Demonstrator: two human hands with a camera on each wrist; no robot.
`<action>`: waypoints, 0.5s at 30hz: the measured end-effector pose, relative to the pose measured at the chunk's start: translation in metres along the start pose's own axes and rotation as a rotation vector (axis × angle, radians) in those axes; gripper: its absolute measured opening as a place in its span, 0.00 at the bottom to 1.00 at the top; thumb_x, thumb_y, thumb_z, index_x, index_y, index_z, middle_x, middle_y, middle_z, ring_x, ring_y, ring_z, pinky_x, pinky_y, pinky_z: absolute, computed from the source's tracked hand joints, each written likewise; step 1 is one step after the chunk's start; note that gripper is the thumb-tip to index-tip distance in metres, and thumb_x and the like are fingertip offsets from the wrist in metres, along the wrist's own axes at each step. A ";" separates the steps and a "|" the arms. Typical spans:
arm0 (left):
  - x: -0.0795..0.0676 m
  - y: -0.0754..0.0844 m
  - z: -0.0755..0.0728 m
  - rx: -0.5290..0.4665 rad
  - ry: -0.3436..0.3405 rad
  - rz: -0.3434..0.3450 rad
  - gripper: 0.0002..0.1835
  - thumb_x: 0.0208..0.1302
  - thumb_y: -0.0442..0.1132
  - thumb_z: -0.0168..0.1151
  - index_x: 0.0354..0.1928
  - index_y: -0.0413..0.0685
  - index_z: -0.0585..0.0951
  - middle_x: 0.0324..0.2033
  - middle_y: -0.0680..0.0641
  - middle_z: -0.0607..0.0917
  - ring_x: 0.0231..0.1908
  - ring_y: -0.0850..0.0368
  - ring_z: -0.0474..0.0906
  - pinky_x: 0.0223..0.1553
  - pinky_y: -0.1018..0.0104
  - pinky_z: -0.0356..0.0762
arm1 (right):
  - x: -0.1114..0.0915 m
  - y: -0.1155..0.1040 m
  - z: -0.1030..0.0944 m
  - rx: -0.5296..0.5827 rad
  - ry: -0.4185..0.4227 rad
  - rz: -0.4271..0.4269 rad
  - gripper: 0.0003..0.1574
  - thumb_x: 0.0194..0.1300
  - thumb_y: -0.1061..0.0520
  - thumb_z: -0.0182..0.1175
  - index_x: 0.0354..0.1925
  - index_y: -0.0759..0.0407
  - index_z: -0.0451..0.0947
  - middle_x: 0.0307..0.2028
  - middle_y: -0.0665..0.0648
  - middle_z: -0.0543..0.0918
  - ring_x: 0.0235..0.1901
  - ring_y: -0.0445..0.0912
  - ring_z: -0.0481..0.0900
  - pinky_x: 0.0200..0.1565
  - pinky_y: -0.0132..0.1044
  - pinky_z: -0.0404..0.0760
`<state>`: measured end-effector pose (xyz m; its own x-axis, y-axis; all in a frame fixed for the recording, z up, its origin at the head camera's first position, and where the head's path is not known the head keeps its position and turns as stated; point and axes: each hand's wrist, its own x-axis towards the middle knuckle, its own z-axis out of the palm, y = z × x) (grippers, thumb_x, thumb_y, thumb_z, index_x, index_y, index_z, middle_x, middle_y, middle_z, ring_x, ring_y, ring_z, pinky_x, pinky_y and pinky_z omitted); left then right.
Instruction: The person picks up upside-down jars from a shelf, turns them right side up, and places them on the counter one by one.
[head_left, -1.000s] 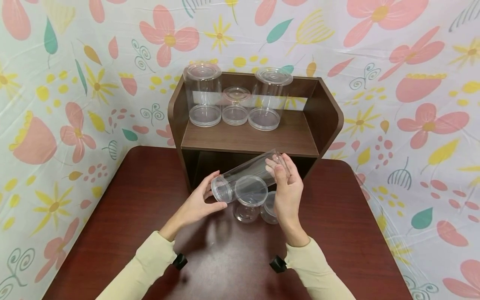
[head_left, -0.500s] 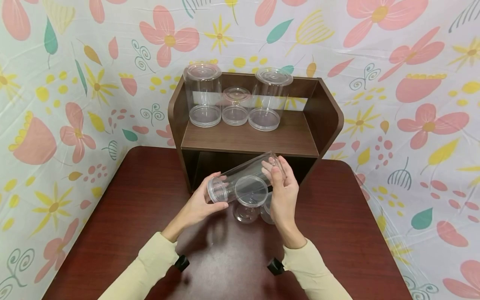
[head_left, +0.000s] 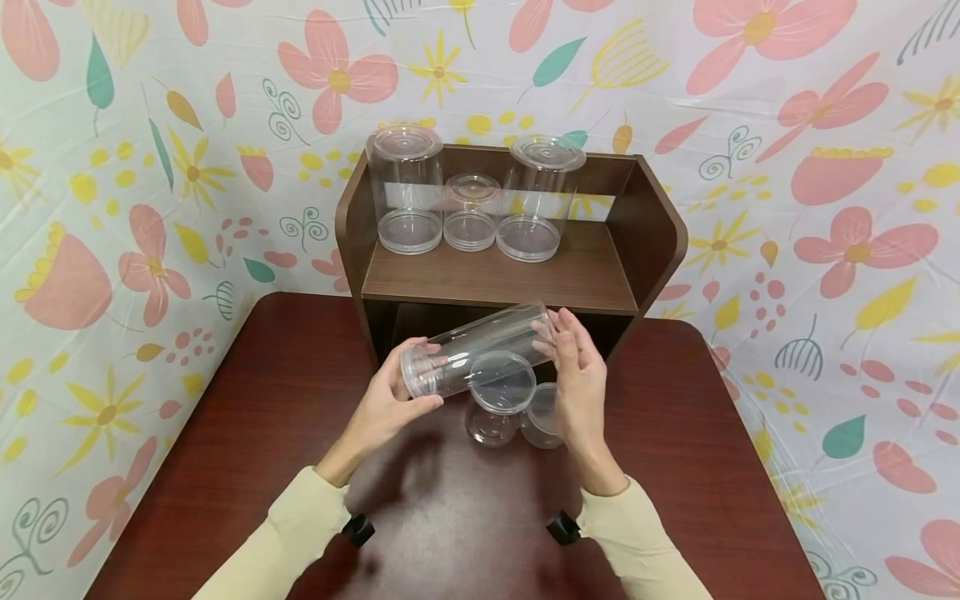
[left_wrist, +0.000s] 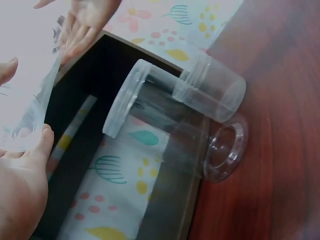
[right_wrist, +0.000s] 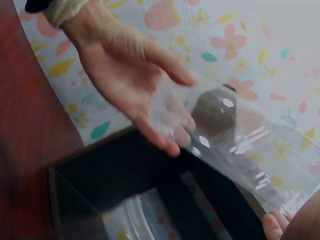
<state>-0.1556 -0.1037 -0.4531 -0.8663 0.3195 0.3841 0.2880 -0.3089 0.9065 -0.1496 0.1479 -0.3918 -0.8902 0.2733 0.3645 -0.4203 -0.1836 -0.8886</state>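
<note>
A tall clear plastic jar (head_left: 480,343) is held slantwise in the air in front of the shelf, its lidded end lower at the left. My left hand (head_left: 384,407) grips that lidded end, thumb on the near side and fingers behind. At the raised other end, my right hand (head_left: 581,379) holds the jar; the right wrist view shows the thumb above and fingers curled behind its clear wall (right_wrist: 215,125). Just below the held jar, a clear lidded jar (head_left: 502,385) stands on the table, with a smaller clear jar (head_left: 542,421) to its right, partly behind my right hand.
A brown two-level shelf unit (head_left: 498,279) stands at the back of the dark red table (head_left: 285,417). Its upper level bears a tall jar (head_left: 408,192), a short jar (head_left: 471,212) and another tall jar (head_left: 536,200). Flowered cloth (head_left: 225,125) hangs behind.
The held jar has shifted a little left and its lidded end has turned, with my left hand moving along. My right hand stays at the upper end. The standing jars have not moved.
</note>
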 end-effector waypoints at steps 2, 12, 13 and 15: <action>-0.001 0.005 -0.003 0.012 0.011 0.005 0.43 0.58 0.17 0.67 0.74 0.32 0.58 0.70 0.32 0.67 0.65 0.49 0.75 0.56 0.62 0.80 | 0.006 -0.003 -0.006 -0.033 0.046 -0.014 0.29 0.80 0.57 0.53 0.68 0.77 0.68 0.60 0.71 0.79 0.53 0.47 0.84 0.56 0.37 0.80; -0.005 0.033 -0.022 0.061 0.045 0.061 0.44 0.57 0.15 0.66 0.75 0.42 0.63 0.69 0.40 0.70 0.64 0.54 0.76 0.53 0.66 0.82 | 0.039 -0.016 -0.050 -0.136 0.358 -0.166 0.24 0.71 0.65 0.63 0.61 0.76 0.75 0.52 0.65 0.81 0.51 0.48 0.79 0.56 0.31 0.76; -0.005 0.036 -0.025 0.066 0.052 0.061 0.45 0.57 0.15 0.65 0.75 0.41 0.62 0.69 0.41 0.70 0.63 0.54 0.76 0.53 0.66 0.81 | 0.042 -0.016 -0.054 -0.164 0.378 -0.178 0.24 0.70 0.65 0.64 0.61 0.76 0.75 0.51 0.64 0.81 0.50 0.47 0.79 0.55 0.31 0.75; -0.005 0.043 -0.029 0.097 0.067 0.057 0.46 0.56 0.14 0.65 0.76 0.40 0.61 0.68 0.43 0.71 0.63 0.56 0.77 0.54 0.67 0.81 | 0.049 -0.017 -0.061 -0.226 0.415 -0.187 0.25 0.70 0.63 0.65 0.61 0.74 0.76 0.50 0.61 0.81 0.48 0.45 0.78 0.53 0.31 0.74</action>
<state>-0.1511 -0.1441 -0.4214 -0.8719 0.2424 0.4255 0.3725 -0.2357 0.8976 -0.1750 0.2215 -0.3759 -0.6392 0.6424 0.4228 -0.4762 0.1011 -0.8735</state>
